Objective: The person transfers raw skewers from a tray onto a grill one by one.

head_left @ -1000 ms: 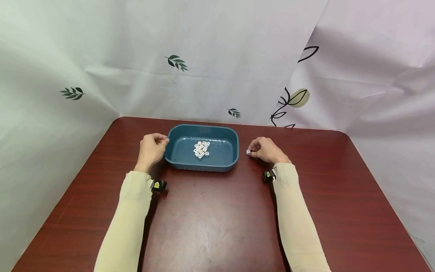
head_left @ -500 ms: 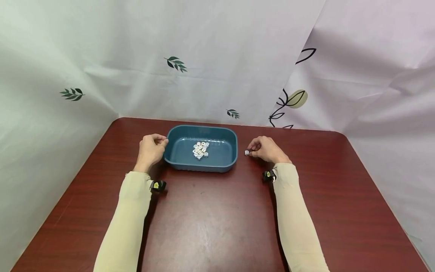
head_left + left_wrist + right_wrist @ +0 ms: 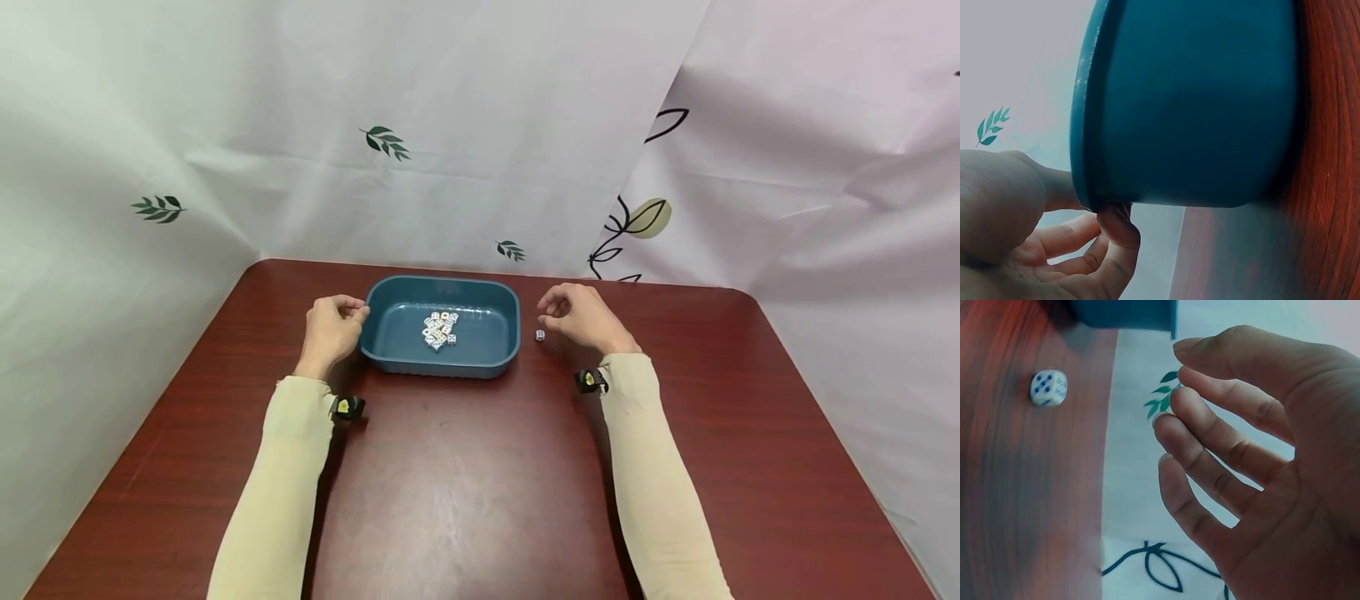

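A blue rectangular tray stands near the table's back edge, with a small heap of white dice inside. My left hand pinches the tray's left rim between thumb and fingers; the left wrist view shows the rim going into that grip. One white die with blue pips lies alone on the table, just right of the tray. Close over this die is my right hand, its fingers loosely bent and apart from the thumb, holding nothing.
The dark red wooden table runs back to a white cloth printed with leaves. That cloth also hangs along the left and right sides. Black wrist cameras sit on both wrists.
My right hand, earlier with its fingertips at the single die, has let go and risen off it. The die stays on the table. My left hand keeps its grip on the tray.
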### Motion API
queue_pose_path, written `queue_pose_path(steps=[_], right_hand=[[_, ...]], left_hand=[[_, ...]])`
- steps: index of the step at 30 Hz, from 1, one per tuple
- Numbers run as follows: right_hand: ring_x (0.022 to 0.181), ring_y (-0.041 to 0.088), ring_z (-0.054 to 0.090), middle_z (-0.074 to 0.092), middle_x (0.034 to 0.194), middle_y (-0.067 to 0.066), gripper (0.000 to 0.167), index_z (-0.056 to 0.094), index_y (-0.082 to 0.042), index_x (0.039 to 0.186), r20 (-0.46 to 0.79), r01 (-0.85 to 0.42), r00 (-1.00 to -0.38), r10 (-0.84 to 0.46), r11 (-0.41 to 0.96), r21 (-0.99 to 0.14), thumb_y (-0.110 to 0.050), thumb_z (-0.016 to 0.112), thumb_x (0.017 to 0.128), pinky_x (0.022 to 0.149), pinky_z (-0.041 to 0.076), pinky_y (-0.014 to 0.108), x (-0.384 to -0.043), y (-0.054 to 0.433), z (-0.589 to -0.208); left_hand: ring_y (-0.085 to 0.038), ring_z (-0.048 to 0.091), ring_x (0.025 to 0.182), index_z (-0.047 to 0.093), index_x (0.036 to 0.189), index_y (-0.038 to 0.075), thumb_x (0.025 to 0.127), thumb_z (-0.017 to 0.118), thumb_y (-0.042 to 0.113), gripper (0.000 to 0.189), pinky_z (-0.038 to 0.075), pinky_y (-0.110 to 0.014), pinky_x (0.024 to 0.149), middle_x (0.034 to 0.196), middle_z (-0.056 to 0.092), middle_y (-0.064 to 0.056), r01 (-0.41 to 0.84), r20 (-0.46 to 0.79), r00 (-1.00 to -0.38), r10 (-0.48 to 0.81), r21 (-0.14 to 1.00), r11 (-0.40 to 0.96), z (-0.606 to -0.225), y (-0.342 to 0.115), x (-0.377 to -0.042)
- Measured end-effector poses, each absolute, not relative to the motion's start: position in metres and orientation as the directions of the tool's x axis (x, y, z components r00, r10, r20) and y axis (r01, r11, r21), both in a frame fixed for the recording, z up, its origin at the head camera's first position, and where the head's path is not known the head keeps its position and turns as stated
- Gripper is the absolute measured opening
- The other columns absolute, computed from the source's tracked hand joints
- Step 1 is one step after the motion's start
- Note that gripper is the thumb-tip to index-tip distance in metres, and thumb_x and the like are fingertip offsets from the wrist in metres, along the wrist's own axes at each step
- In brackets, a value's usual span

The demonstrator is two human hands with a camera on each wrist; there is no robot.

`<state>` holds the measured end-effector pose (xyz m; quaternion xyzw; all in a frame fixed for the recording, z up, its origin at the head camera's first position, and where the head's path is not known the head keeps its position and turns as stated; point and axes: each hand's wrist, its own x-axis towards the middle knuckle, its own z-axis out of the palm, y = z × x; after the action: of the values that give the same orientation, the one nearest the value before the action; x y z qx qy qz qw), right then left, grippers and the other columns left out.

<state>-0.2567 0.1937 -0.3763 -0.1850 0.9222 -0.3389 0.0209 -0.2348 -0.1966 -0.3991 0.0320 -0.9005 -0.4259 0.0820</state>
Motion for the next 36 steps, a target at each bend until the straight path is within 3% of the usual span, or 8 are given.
queue_pose_path(steps=[7,16,24,36], right_hand=[[0.083,0.019,0.062,0.066,0.09,0.004,0.015,0.072,-0.006,0.104,0.109,-0.365,-0.915,-0.387,0.684,-0.632,-0.008,0.078,0.09,0.078,0.051,0.036,-0.254,0.173,-0.368],[0.084,0.019,0.06,0.064,0.091,0.005,0.023,0.072,0.0,0.111,0.09,-0.404,-0.883,-0.46,0.648,-0.646,-0.011,0.077,0.092,0.074,0.052,0.034,-0.255,0.138,-0.363],[0.089,0.021,0.061,0.065,0.092,0.007,0.023,0.072,0.002,0.111,0.089,-0.433,-0.866,-0.492,0.649,-0.626,-0.008,0.078,0.091,0.082,0.051,0.034,-0.258,0.122,-0.359],[0.091,0.019,0.06,0.065,0.095,0.006,0.022,0.074,0.001,0.11,0.075,-0.448,-0.859,-0.506,0.673,-0.589,-0.011,0.078,0.091,0.082,0.051,0.032,-0.262,0.097,-0.373]], left_hand=[[-0.03,0.058,0.087,0.068,0.116,-0.008,0.105,0.059,0.014,0.027,0.048,-0.037,0.072,0.099,0.065,-0.02,0.008,0.119,-0.984,-0.133,0.776,0.631,-0.4,-0.199,-0.234],[-0.029,0.057,0.087,0.068,0.116,-0.007,0.105,0.059,0.015,0.026,0.048,-0.036,0.072,0.1,0.065,-0.02,-0.009,0.106,-0.984,-0.145,0.774,0.633,-0.401,-0.202,-0.234],[-0.03,0.058,0.088,0.068,0.117,-0.008,0.105,0.059,0.015,0.027,0.048,-0.037,0.073,0.101,0.065,-0.02,-0.006,0.098,-0.986,-0.134,0.787,0.617,-0.4,-0.198,-0.236],[-0.03,0.059,0.087,0.068,0.116,-0.008,0.105,0.059,0.014,0.027,0.049,-0.038,0.073,0.101,0.065,-0.021,-0.006,0.1,-0.986,-0.137,0.789,0.615,-0.399,-0.197,-0.236]])
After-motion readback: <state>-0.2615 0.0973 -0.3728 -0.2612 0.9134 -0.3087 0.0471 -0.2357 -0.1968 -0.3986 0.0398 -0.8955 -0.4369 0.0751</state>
